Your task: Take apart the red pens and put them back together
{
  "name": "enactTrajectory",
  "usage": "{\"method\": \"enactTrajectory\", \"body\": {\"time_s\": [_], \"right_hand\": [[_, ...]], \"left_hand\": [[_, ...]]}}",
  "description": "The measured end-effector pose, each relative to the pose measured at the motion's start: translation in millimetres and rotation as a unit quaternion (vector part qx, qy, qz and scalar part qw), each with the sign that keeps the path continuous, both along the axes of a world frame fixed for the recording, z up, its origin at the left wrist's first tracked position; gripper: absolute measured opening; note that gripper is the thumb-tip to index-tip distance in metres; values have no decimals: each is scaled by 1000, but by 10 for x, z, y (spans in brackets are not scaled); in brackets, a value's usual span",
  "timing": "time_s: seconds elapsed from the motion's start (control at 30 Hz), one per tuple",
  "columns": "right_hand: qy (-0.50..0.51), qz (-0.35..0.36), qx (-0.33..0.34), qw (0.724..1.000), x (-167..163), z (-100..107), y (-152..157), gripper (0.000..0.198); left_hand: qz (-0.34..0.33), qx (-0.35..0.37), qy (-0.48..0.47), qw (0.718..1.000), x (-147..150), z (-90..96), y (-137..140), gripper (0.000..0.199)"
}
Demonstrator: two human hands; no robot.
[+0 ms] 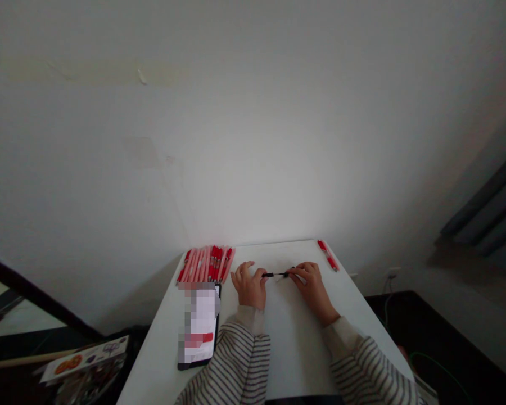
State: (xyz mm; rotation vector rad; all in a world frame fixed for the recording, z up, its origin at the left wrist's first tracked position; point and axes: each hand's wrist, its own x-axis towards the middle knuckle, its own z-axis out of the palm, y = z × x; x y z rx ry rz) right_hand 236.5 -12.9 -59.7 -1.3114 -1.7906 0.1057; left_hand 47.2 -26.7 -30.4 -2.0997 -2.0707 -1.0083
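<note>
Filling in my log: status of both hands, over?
Left hand pinching black piece. Right hand pinching thin dark piece. Phone beside left sleeve, apart from both hands.

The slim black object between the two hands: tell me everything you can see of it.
The slim black object shows a thicker, dark end by the left hand, a thin middle stretch, and another dark end by the right hand. It looks like plastic, though it is too small to be sure. It runs nearly level from side to side over the white table, fingers pinching both ends. Whether it is one piece cannot be told.
</note>
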Motion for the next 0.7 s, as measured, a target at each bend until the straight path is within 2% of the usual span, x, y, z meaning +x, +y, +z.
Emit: {"method": "enactTrajectory", "body": {"time_s": [0.2,0.4,0.7], "right_hand": [[2,19,-6,1000,-39,70,-39,21],[3,33,-11,999,-62,103,-57,20],[25,36,-18,999,-26,65,-22,28]], "left_hand": [[-10,8,-14,1000,33,-37,6,15],[-54,8,-28,998,38,-34,-14,12],[-48,12,-26,998,17,-29,1,12]]}}
